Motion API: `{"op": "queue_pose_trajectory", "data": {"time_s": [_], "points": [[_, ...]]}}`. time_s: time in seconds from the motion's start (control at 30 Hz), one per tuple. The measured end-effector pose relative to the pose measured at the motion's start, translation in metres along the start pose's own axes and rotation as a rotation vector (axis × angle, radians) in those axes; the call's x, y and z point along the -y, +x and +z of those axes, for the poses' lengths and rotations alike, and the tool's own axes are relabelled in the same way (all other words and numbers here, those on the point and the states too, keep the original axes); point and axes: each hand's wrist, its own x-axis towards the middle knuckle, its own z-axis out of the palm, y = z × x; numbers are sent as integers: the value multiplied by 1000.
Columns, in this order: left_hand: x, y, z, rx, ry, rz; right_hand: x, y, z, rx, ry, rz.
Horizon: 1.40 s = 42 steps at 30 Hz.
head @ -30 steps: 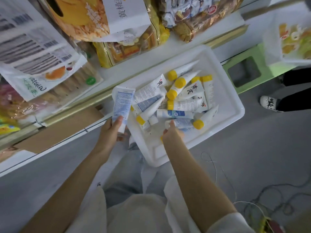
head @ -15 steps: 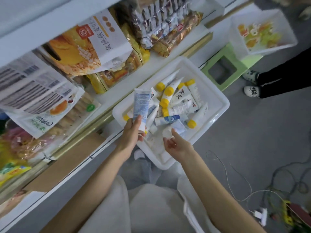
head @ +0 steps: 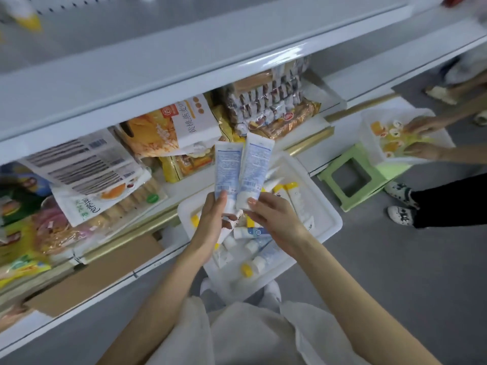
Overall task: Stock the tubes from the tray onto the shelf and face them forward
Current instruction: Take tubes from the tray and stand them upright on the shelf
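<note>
So the left hand (head: 213,225) pinches one tube (head: 228,167) and the right hand (head: 274,217) pinches a second tube (head: 255,164), side by side. Both stand tall, flat ends at 12 o'clock, caps down. Their blue print is too small to read. Under them, at 6 o'clock, the white tray (head: 332,225) holds yellow-capped tubes (head: 257,264). A snack bag (head: 195,122) at 11 o'clock reads 黄桃燕麦.

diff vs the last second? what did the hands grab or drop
The right hand, empty over the white tray before, now grips a second tube and has lifted it up beside the first tube. The left hand kept its hold on that one and raised it higher. Nothing was let go. The tray and the other tubes in it stayed put.
</note>
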Motion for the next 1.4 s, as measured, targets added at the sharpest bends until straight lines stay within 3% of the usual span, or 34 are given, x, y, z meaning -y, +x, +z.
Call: {"op": "queue_pose_trajectory", "data": {"time_s": [0.43,0.67,0.8,1.03,1.17,1.4], "points": [[-75,-37,-14,-262,-115,276,88,25,30,428,-233,-230],[-107,-35,-41,-275,-221,369,133,49,68,468,-245,-263],[-131,-18,-69,-277,-158,419,160,70,86,388,-313,-336],[-201,66,-94,-264,192,536,211,117,85,140,-449,-481],[-228,120,-68,-230,331,563,235,150,63,-9,-494,-524],[-268,209,8,-349,382,563,293,238,12,-103,-596,-570]]}}
